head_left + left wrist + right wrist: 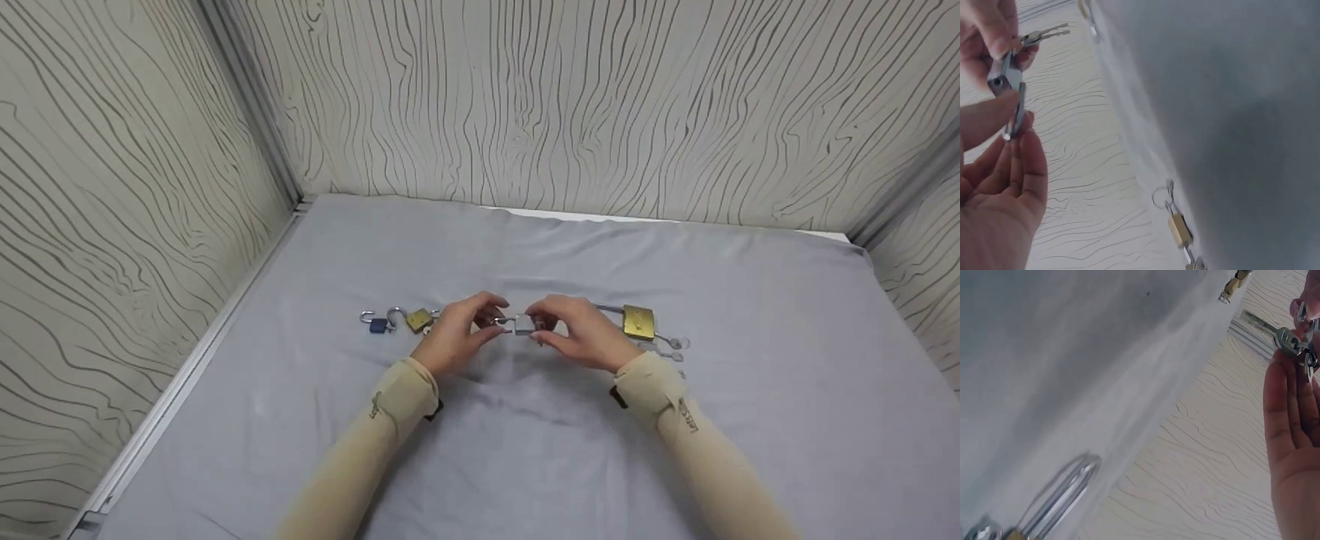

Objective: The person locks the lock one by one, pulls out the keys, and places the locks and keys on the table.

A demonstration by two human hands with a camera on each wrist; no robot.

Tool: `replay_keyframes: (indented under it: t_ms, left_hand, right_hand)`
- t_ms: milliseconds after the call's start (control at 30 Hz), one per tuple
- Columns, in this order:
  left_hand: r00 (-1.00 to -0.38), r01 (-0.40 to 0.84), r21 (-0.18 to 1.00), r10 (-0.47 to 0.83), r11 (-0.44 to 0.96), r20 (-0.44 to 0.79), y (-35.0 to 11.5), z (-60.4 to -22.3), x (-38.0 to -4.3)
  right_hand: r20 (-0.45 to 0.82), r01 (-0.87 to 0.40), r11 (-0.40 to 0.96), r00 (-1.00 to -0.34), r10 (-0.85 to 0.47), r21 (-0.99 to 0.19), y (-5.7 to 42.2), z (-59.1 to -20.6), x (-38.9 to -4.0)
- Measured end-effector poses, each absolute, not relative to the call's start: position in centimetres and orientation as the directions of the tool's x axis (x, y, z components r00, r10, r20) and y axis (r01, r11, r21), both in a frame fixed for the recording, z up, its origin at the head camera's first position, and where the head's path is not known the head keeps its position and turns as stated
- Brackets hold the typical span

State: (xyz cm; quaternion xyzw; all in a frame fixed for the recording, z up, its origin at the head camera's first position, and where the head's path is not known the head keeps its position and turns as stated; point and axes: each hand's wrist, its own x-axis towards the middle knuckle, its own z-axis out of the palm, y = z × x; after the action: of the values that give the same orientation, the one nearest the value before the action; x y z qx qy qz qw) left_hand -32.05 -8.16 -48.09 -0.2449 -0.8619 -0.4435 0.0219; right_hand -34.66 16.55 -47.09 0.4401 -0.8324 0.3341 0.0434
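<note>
A small silver padlock (523, 324) is held up between both hands over the cloth. With thumb and fingers, my left hand (452, 336) pinches its shackle (1021, 109), as the left wrist view shows. My right hand (585, 330) grips the padlock's body (1006, 76) from the other side. A pair of keys (1044, 36) sticks out by the right fingers; in the right wrist view the keys (1285, 340) hang on a ring at the fingertips. Whether a key sits in the lock cannot be made out.
Left of the hands lie a blue padlock (379, 326) and a brass padlock (418, 321), both with raised shackles. A large brass padlock (638, 322) with keys (676, 343) lies beside the right wrist. Grey cloth (525, 465) covers the table; patterned walls (562, 112) stand behind.
</note>
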Motion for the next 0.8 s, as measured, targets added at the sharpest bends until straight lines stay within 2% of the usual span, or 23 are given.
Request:
replay_keyframes:
  t_ms: [167, 467, 600, 800]
  left_hand:
    - [-0.89, 0.391, 0.822, 0.397, 0.414, 0.223, -7.6, -47.8, -31.9]
    - [-0.875, 0.354, 0.888, 0.44, 0.294, 0.203, -6.1, -47.2, -31.5]
    - [-0.889, 0.278, 0.936, 0.426, 0.215, 0.167, -5.6, -46.9, -31.3]
    - [-0.899, 0.17, 0.983, 0.42, 0.075, 0.124, -4.8, -46.8, -31.1]
  right_hand:
    - [0.411, -0.787, 0.392, -0.594, -0.692, -0.476, 18.3, -46.6, -33.8]
    - [0.479, -0.819, 0.439, -0.573, -0.665, -0.37, 20.3, -46.3, -31.9]
    - [0.52, -0.821, 0.463, -0.57, -0.637, -0.333, 20.6, -46.1, -31.3]
    - [0.602, -0.853, 0.458, -0.508, -0.616, -0.251, 20.9, -46.2, -30.8]
